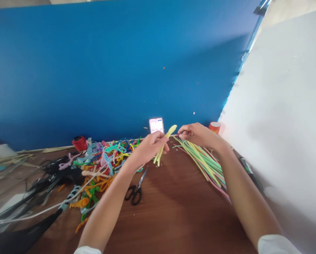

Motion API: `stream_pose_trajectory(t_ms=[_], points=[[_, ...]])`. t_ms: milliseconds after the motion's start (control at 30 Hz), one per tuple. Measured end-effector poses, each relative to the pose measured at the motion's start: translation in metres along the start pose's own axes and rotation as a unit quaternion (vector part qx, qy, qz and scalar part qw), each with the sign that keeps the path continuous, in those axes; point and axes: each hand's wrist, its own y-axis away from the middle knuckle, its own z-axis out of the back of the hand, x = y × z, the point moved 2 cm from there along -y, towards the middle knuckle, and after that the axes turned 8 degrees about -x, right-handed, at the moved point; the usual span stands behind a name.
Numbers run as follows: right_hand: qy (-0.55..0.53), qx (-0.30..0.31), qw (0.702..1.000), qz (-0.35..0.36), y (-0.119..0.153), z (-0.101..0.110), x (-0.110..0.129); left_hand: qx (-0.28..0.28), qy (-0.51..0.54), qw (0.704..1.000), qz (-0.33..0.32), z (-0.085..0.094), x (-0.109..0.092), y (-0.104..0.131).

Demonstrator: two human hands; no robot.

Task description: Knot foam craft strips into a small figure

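Note:
Near the middle of the view, my left hand [151, 148] is closed on a yellow pipe cleaner piece [171, 130], whose twisted tip points up and whose loose ends hang below the fingers. My right hand [193, 134] is just to its right, apart from the yellow piece, with its fingers curled. Whether it pinches anything is too small to tell. Below and beside my right hand lies a bundle of green, yellow and pink pipe cleaners [205, 162]. Black-handled scissors [137, 189] rest on the brown table [171, 215] below my left hand.
A phone [156, 125] showing a timer leans against the blue panel [107, 70]. Many coloured pipe cleaners [107, 158] are heaped at the left, near a red object [79, 143] and cables. At the right are a red roll [214, 127], a marker [246, 165] and a white panel [285, 106].

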Motion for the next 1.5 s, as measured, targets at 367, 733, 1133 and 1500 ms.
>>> stream_pose_trajectory(t_ms=[367,733,1133,1500], points=[[0.054,0.043,0.997,-0.02,-0.004,-0.014,-0.016,-0.037,0.055,0.998,0.012,0.005,0.001,-0.001],[0.205,0.179,0.956,-0.107,-0.024,-0.073,-0.057,-0.028,0.013,0.998,0.058,0.004,0.001,0.001],[0.238,0.192,0.941,-0.146,-0.025,-0.107,-0.065,0.013,0.053,0.997,0.05,0.001,0.0,0.002],[0.16,0.165,0.962,-0.15,-0.023,-0.099,-0.061,0.028,0.089,0.995,0.034,-0.001,-0.003,0.004]])
